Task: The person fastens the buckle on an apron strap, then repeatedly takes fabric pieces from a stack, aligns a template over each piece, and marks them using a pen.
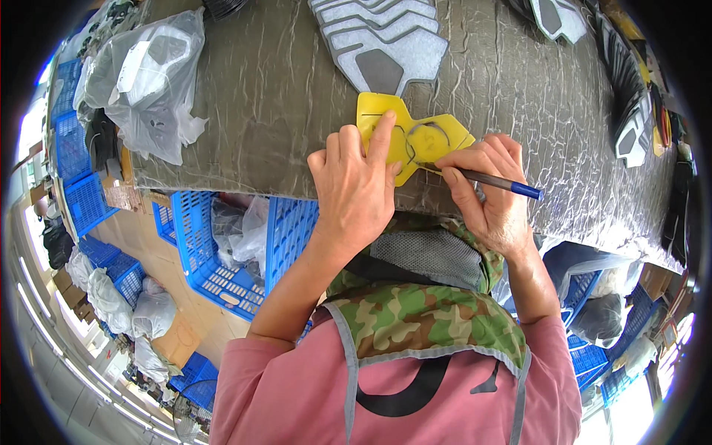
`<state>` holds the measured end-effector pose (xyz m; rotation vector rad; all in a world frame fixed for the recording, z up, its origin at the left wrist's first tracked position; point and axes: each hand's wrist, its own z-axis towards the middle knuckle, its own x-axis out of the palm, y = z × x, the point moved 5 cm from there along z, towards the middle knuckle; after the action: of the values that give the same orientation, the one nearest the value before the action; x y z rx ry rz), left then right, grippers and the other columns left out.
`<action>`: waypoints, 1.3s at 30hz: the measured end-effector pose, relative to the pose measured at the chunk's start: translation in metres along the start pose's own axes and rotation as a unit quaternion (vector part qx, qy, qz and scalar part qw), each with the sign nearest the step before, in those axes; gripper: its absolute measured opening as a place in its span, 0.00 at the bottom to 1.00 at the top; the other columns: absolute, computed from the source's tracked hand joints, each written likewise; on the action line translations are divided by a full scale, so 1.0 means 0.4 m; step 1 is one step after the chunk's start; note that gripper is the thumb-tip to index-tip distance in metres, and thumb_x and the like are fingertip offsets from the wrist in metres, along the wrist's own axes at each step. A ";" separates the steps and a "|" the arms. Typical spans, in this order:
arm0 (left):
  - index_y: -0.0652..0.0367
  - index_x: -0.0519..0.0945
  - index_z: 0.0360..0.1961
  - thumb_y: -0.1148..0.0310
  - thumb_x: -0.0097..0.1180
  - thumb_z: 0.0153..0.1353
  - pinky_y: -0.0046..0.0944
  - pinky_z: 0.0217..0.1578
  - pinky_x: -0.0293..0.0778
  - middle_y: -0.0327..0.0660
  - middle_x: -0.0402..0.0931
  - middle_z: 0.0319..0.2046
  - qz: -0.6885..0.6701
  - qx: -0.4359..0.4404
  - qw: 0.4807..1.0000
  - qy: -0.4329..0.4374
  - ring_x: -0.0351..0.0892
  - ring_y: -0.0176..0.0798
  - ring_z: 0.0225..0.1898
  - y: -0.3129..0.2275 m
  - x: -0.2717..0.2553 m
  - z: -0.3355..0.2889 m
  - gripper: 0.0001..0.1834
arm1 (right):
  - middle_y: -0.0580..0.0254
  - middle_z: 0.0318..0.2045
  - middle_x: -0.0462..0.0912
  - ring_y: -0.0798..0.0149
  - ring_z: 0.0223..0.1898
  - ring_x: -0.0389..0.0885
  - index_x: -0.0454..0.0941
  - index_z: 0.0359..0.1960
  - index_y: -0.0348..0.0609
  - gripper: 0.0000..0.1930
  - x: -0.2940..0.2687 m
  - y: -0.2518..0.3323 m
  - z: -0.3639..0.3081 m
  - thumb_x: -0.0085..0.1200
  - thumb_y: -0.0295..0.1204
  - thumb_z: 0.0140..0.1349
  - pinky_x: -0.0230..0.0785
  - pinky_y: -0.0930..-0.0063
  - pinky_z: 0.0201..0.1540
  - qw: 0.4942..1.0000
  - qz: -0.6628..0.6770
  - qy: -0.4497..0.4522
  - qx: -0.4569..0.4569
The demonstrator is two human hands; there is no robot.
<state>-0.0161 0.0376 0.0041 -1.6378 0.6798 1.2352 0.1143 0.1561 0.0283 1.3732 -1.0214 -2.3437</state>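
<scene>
A yellow flat template (429,139) with angular ends and a narrow waist lies near the table's front edge. Dark curved lines are marked on it. My left hand (352,185) holds it down, index finger stretched over its left part and the thumb lower on it. In my right hand (493,194) is a pen (498,180) with a blue end, pinched so that its tip reaches the template's lower right side; the fingers partly hide the tip. Just beyond the template, a row of overlapping grey cut pieces (386,37) runs away from me.
The table (267,96) has a crinkled, clear covering. A plastic bag with pale pieces (152,70) lies at the left. More grey pieces (632,137) are lined up along the right side. Below the table's left edge stands a blue crate (196,248) with bags inside.
</scene>
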 end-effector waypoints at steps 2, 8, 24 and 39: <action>0.52 0.68 0.70 0.65 0.59 0.64 0.48 0.44 0.59 0.43 0.66 0.42 -0.002 0.004 1.000 -0.001 0.69 0.47 0.46 -0.002 0.001 0.001 0.33 | 0.67 0.28 0.80 0.59 0.31 0.77 0.81 0.37 0.46 0.06 0.002 -0.002 0.000 0.63 0.26 0.59 0.63 0.62 0.48 1.000 0.002 -0.005 0.002; 0.54 0.67 0.69 0.67 0.63 0.60 0.48 0.42 0.56 0.43 0.64 0.39 -0.004 0.020 1.000 -0.023 0.67 0.46 0.43 0.003 0.004 -0.002 0.35 | 0.67 0.28 0.80 0.60 0.31 0.77 0.80 0.37 0.46 0.06 0.002 0.004 0.003 0.64 0.26 0.59 0.63 0.62 0.48 1.000 -0.012 -0.002 -0.018; 0.54 0.68 0.69 0.66 0.63 0.60 0.47 0.42 0.56 0.42 0.65 0.39 -0.009 0.024 0.999 -0.027 0.67 0.46 0.43 0.002 0.006 0.001 0.35 | 0.64 0.30 0.81 0.56 0.34 0.77 0.79 0.37 0.44 0.04 -0.012 -0.003 -0.005 0.58 0.23 0.61 0.63 0.59 0.54 0.999 -0.009 0.028 0.018; 0.55 0.76 0.61 0.75 0.57 0.63 0.38 0.37 0.62 0.38 0.68 0.32 -0.327 -0.026 0.938 -0.110 0.69 0.35 0.34 0.082 -0.005 -0.019 0.24 | 0.56 0.39 0.77 0.56 0.36 0.78 0.79 0.40 0.40 0.05 -0.058 -0.061 -0.003 0.54 0.23 0.64 0.70 0.63 0.42 0.986 0.061 -0.078 0.133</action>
<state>-0.0412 0.0173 -0.0052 -1.5507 -0.0535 0.9195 0.1308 0.1854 0.0272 1.1865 -1.4666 -2.3176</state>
